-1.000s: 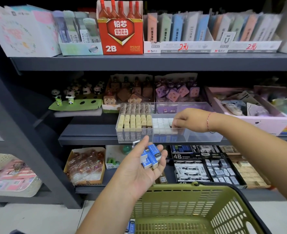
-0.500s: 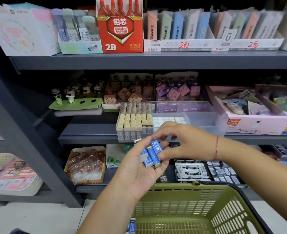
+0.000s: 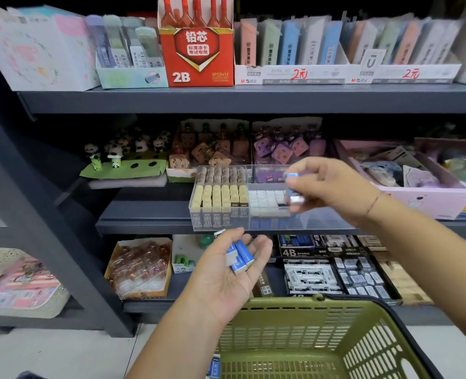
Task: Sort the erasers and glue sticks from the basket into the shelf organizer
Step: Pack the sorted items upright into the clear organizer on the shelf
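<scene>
Above the clear organizer (image 3: 316, 220), the right hand (image 3: 333, 187) pinches one eraser (image 3: 294, 187) to drop in; the left hand (image 3: 220, 283) carries spares (image 3: 240, 257) on open fingers (image 3: 262, 243).

Two blue-sleeved erasers (image 3: 240, 257) show on the left hand (image 3: 226, 277), perhaps a third behind them; one pinched eraser (image 3: 296, 198) in the right hand (image 3: 330, 187); one loose eraser (image 3: 214, 368) in the one green basket (image 3: 281, 303); one clear organizer (image 3: 330, 218); one red 2B box (image 3: 199, 50).

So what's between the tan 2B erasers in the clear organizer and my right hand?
In the head view, rows of white-topped erasers stand there, in the clear organizer beside the tan 2B erasers. Your right hand pinches a blue-sleeved eraser.
</scene>
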`<state>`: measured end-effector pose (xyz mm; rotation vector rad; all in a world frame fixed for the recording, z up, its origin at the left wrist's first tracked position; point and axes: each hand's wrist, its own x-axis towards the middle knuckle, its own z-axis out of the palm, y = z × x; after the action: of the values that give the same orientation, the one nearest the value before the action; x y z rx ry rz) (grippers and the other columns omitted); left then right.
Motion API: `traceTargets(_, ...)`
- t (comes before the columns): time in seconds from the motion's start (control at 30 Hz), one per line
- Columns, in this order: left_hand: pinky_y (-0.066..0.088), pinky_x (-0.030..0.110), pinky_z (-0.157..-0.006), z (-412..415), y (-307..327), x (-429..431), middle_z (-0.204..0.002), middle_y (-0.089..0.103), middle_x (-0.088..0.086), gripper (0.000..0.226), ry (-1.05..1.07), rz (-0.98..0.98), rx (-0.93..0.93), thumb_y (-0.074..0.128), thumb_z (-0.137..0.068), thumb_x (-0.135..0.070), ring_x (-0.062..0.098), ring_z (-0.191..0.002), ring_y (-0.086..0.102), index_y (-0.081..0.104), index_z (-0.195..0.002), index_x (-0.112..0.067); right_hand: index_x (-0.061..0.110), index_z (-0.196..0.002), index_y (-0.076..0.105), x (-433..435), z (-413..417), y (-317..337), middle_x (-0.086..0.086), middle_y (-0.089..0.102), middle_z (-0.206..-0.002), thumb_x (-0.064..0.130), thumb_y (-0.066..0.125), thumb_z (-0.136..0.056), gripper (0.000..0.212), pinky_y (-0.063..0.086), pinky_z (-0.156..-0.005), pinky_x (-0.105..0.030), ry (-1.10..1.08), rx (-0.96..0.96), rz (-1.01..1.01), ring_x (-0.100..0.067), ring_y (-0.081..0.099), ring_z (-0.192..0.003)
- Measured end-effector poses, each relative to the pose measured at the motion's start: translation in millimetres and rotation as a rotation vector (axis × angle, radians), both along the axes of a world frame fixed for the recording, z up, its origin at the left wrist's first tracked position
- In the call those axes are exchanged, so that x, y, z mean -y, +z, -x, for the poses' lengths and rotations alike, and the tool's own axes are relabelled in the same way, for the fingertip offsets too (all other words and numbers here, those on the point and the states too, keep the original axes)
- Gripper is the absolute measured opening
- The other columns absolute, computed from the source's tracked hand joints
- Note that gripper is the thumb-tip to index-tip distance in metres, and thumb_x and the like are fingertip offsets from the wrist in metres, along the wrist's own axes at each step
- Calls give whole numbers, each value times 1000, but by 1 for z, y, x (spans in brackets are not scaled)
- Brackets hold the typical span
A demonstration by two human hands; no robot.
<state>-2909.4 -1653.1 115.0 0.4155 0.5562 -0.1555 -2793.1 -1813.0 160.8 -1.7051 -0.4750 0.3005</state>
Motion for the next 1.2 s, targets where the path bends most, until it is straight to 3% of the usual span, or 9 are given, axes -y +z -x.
traceTargets(0.07,57,51,-66,0,0,0,-85,66,26,24,2,3,-6,64,-86,-5,34,-96,66,59,-105,8,6,-91,63,8,-20,0,-6,62,-59,9,69,-83,11,57,-56,-33,-97,80,173,-20,58,-48)
traceTargets(0.17,57,51,-66,-1,0,0,-82,66,25,23,1,-2,-9,65,-85,-6,33,-89,66,59,-103,8,11,-96,58,11,-42,-3,-4,62,-64,9,75,-80,24,56,-53,-27,-137,196,469,-14,58,-49)
traceTargets(0.27,57,50,-66,-1,0,-1,-81,66,25,23,3,0,-9,65,-85,-6,33,-86,66,59,-103,8,20,-88,61,7,-55,-2,3,64,-76,15,78,-76,22,47,-64,-21,-97,481,830,-12,61,-69)
traceTargets(0.37,57,50,-67,0,-1,-1,-82,65,25,22,2,-1,-11,65,-85,-6,32,-86,66,59,-102,7,25,-86,65,1,-59,-6,6,64,-80,17,76,-78,16,48,-76,-26,-22,626,1000,-14,63,-81)
traceTargets(0.57,58,49,-65,-2,0,-1,-84,64,24,22,4,4,-13,64,-86,-6,32,-86,65,58,-102,7,21,-94,72,-7,-58,-16,6,67,-85,19,72,-83,11,44,-73,-23,80,606,960,-9,60,-77)
traceTargets(0.7,58,49,-65,-2,0,0,-84,64,24,22,6,10,-11,64,-86,-6,32,-87,65,58,-102,7,21,-90,63,-10,-60,-21,10,66,-85,18,69,-85,8,44,-69,-23,143,561,972,-5,59,-74)
traceTargets(0.8,57,50,-66,-1,1,0,-83,63,24,20,9,1,-12,64,-87,-6,32,-86,65,58,-101,7,20,-90,60,-13,-61,-21,8,66,-87,19,61,-90,1,50,-77,-29,187,507,1042,-13,62,-83)
traceTargets(0.97,57,49,-66,-1,1,0,-85,63,25,22,14,0,-24,64,-87,-6,32,-89,65,59,-103,8,20,-85,63,-22,-60,-12,6,64,-87,22,45,-97,22,49,-83,-34,248,431,1144,-18,60,-85)
traceTargets(1.2,58,45,-65,-3,-2,-1,-85,63,24,22,20,23,-26,65,-86,-8,30,-91,64,59,-102,7,15,-99,74,-16,-54,-4,1,70,-99,27,45,-99,31,48,-85,-29,210,354,1101,-15,64,-92)
